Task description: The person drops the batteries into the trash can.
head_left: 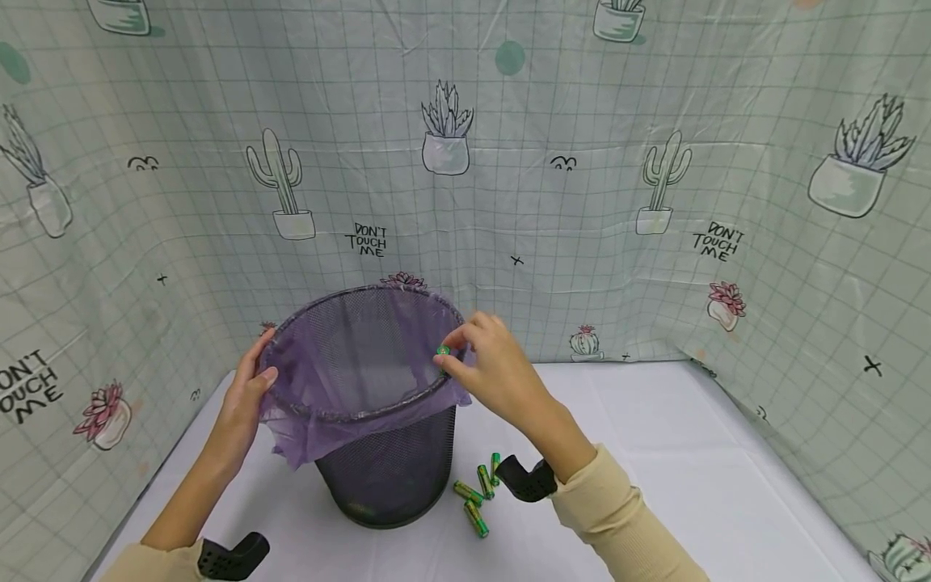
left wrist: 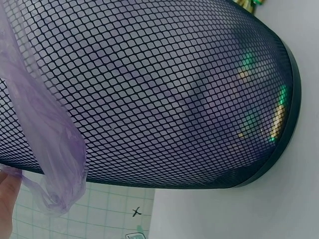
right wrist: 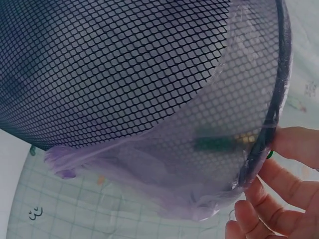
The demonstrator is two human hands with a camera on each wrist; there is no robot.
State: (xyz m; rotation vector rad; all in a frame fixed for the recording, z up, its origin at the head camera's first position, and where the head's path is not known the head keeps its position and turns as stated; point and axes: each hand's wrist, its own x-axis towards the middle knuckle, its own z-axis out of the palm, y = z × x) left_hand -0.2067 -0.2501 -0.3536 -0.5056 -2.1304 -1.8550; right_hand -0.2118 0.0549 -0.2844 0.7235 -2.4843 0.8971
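A black mesh wastebasket (head_left: 407, 461) stands tilted on the white table, lined with a purple plastic bag (head_left: 313, 436) folded over its rim. My left hand (head_left: 247, 396) grips the rim on the left side, thumb and fingers against the bag. At the rim's right side, my right hand (head_left: 494, 364) pinches a green battery (head_left: 443, 350) just inside the opening. Through the mesh in the right wrist view, a blurred green and gold shape (right wrist: 219, 142) shows near those fingers. Several green and gold batteries (left wrist: 278, 114) lie at the basket's bottom, seen dimly through the mesh.
Several more green batteries (head_left: 476, 517) lie loose on the table (head_left: 618, 485), right of the basket's base and below my right forearm. A curtain (head_left: 509, 202) printed with cacti and a grid encloses the table at the back and sides. Black wrist mounts (head_left: 234, 558) sit on both sleeves.
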